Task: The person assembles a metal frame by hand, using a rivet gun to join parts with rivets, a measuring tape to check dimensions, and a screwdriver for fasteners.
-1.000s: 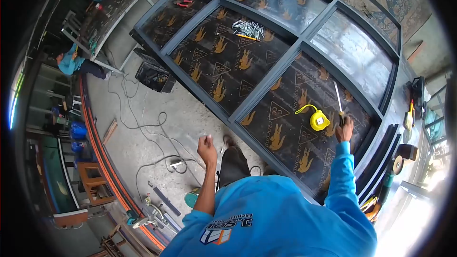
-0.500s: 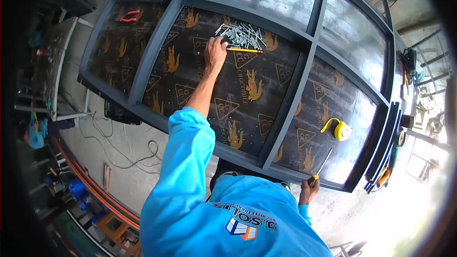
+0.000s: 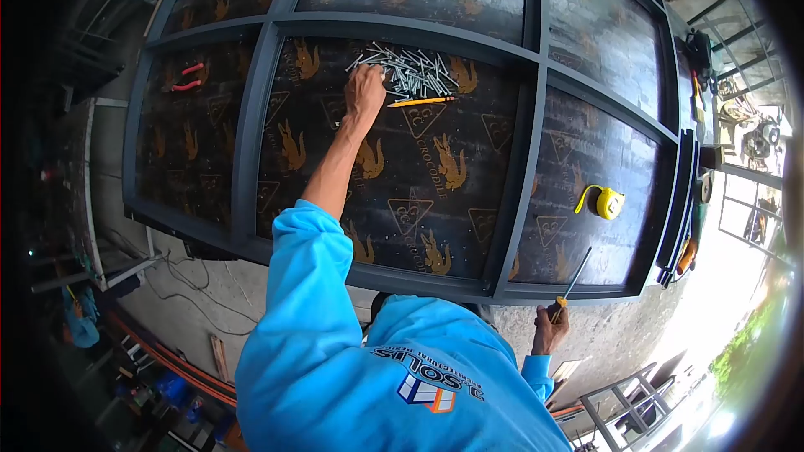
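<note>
My left hand (image 3: 366, 92) reaches to the left edge of a pile of long silvery screws (image 3: 416, 73) on the dark printed board. Its fingers are curled together at the pile, and whatever they pinch is hidden. A yellow pencil (image 3: 421, 101) lies just below the screws. Near the frame's front edge, my right hand (image 3: 550, 329) is closed around the yellow-and-dark handle of a screwdriver (image 3: 575, 276), whose shaft points up over the board. Beyond that tip lies a yellow tape measure (image 3: 609, 202) with its strap.
A grey metal frame (image 3: 249, 130) divides the board into raised-edged panels. Red-handled pliers (image 3: 188, 77) rest in the left panel. Dark metal bars (image 3: 682, 201) stand along the right side. Cables (image 3: 197, 289) lie on the floor at the left.
The view has shifted and turned a little. My left hand has moved slightly toward the screws' upper left edge. My right hand still holds the screwdriver.
</note>
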The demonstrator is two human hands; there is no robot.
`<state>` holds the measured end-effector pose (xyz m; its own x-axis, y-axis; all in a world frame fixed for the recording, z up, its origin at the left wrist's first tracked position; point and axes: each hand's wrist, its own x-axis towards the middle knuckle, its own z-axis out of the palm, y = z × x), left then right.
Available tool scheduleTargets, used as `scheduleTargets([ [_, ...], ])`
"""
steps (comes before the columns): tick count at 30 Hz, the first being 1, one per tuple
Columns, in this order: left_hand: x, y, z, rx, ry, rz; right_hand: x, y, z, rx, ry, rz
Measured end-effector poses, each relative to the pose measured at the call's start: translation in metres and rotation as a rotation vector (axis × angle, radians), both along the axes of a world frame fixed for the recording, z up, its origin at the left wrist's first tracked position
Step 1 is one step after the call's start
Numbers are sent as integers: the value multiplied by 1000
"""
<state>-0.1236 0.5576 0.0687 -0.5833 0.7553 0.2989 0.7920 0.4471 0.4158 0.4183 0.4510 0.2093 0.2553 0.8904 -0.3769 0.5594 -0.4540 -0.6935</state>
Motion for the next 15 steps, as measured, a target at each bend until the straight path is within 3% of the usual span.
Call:
scheduleTargets([
  [6, 3, -42, 10, 83, -64, -175, 9, -45, -22, 2, 47, -138],
  [9, 10, -62, 17, 130, -280, -1, 9, -61, -22, 32, 85, -133],
  [12, 14, -83, 18, 232, -1048, 101, 20, -82, -26, 64, 98, -136],
  [13, 16, -85, 22, 234, -1040, 91, 23, -88, -27, 66, 77, -149],
  [15, 20, -88, 32, 581, -1543, -10, 28, -101, -25, 30, 94, -189],
])
